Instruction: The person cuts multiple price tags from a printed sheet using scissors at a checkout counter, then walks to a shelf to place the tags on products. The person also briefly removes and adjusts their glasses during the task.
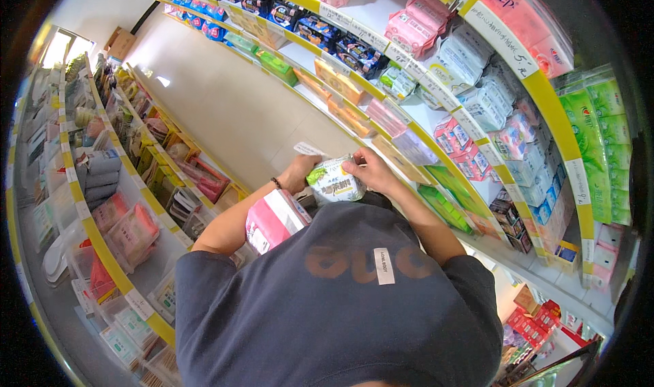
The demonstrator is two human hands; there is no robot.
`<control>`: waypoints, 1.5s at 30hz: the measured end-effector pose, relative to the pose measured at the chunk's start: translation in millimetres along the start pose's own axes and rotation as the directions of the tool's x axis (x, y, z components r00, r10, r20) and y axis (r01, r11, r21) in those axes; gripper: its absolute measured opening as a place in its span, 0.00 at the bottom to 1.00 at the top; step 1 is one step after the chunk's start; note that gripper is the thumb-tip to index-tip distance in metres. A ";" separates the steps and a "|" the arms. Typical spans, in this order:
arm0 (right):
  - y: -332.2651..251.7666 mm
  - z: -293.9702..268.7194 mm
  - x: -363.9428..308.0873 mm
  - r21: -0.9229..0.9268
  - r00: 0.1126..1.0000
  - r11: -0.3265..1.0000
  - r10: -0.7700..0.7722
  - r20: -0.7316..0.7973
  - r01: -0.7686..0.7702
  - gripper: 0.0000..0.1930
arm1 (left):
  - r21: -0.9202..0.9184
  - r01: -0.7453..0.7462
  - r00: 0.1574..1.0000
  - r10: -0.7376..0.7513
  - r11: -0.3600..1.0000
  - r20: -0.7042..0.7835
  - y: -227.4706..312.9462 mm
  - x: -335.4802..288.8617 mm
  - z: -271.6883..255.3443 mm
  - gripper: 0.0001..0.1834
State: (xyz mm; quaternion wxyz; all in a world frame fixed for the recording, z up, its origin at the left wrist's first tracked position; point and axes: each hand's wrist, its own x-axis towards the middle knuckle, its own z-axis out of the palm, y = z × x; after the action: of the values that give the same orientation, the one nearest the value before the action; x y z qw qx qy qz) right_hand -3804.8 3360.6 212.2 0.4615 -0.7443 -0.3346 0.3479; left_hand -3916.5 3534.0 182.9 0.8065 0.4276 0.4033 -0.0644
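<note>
In front of my chest I hold a small white packet of sanitary pads [338,182] with a green patch and dark print. My left hand [297,173] grips its left side, and a narrow white strip [311,148] sticks out just beyond those fingers. At the packet's upper right edge, the fingers of my right hand [373,172] are closed. A larger pink and white package [276,220] is tucked between my left arm and my body; its exact contents cannot be made out. A dark bracelet circles my left wrist.
Shelves on the right carry pink packs [417,24], white packs [460,58], dark blue packs [317,33] and green tissue packs [593,135]. Along the left, another shelf unit [126,271] holds towels and bagged goods. A tiled floor aisle [225,90] runs between them.
</note>
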 end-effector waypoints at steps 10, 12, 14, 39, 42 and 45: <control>-62.6 -51.1 1.8 -0.351 0.868 0.927 0.063 0.493 0.132 0.34 | 0.116 -0.084 0.989 0.097 0.990 -0.111 26.7 -28.0 38.6 0.13; -33.2 -78.6 2.8 -0.244 0.948 0.969 0.031 0.317 0.050 0.36 | 0.130 -0.106 0.987 0.121 0.986 -0.108 34.2 -27.1 27.7 0.10; 3.9 -111.1 5.7 -0.298 0.999 0.954 0.043 0.019 -0.035 0.38 | 0.074 -0.110 0.985 0.118 0.991 -0.124 32.5 -32.0 21.1 0.10; 36.4 -135.3 51.4 -0.791 0.693 0.527 -0.445 -0.568 -0.310 0.27 | 0.012 -0.290 0.953 0.290 0.957 -0.083 42.6 -64.7 21.3 0.12; -15.8 -76.0 31.2 -0.141 0.951 0.977 -0.189 -0.244 0.159 0.18 | 0.073 -0.287 0.954 0.292 0.955 -0.067 45.3 -52.5 17.8 0.13; -88.2 -20.2 -3.9 0.403 0.974 0.912 -0.153 0.170 0.073 0.18 | 0.019 -0.175 0.984 0.175 0.984 -0.010 40.7 -26.4 12.6 0.14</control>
State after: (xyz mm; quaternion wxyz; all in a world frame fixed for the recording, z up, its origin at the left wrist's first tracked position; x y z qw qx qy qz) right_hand -3805.8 3379.1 300.8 0.5856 -0.5773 -0.3445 0.4530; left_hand -3908.3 3543.8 231.4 0.8029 0.4689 0.3681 0.0056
